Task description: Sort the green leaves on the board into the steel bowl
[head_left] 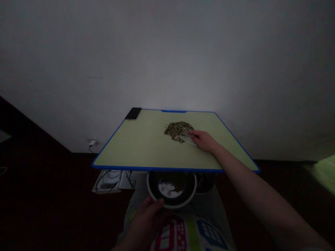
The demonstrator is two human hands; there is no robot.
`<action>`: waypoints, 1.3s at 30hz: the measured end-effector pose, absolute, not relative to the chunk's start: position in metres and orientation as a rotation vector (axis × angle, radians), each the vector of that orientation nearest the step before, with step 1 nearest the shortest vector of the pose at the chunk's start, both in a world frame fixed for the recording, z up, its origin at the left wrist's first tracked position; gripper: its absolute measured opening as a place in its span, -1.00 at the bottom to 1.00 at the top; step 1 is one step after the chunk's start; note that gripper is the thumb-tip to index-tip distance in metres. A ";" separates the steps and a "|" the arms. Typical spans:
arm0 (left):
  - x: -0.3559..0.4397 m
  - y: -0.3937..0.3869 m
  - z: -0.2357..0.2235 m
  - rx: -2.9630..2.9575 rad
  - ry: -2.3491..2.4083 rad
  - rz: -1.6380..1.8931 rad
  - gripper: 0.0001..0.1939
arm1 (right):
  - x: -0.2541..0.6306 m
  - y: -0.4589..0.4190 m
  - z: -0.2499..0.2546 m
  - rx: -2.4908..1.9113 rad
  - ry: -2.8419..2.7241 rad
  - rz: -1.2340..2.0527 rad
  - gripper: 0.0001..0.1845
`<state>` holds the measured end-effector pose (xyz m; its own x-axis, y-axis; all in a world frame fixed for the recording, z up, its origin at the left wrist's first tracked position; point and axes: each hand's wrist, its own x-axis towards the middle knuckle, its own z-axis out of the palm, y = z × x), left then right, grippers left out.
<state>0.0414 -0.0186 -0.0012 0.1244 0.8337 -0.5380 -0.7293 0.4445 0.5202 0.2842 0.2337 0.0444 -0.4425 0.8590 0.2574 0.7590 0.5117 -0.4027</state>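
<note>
A loose pile of small greenish-brown beans or seeds (178, 129) lies spread on the pale yellow-green tabletop (141, 146). My right hand (202, 139) is closed on a thin white card-like piece (190, 140), whose edge meets the pile's near right side. Below the table's front edge, a metal bowl (193, 195) sits over my lap with some of the same beans in it. My left hand (149, 212) grips the bowl's near left rim, thumb on top and fingers partly hidden. The far part of the bowl is hidden under the table.
A black phone (133, 113) lies at the table's far left corner. The blue table rim (162, 169) overhangs the bowl. A grey wall (167, 55) stands right behind the table. Boxes with cables (108, 181) are on the floor at left, below a white plug (92, 143).
</note>
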 end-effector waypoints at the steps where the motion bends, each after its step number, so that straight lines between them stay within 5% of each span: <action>1: 0.041 -0.019 -0.002 0.145 0.895 1.150 -0.85 | 0.285 0.234 0.044 -1.326 -2.328 0.323 -0.64; 7: 0.044 -0.017 0.001 0.150 0.968 1.144 -0.71 | 0.289 0.232 0.043 -1.284 -2.343 0.361 -0.64; 39: 0.043 -0.017 -0.004 0.149 0.902 1.157 -0.79 | 0.285 0.227 0.044 -1.191 -2.265 0.395 -0.66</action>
<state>0.0434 -0.0174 -0.0039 0.1052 0.8371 -0.5369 -0.7250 0.4341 0.5348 0.2849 0.2268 0.0436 -0.4594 0.8249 0.3293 0.6647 0.5652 -0.4885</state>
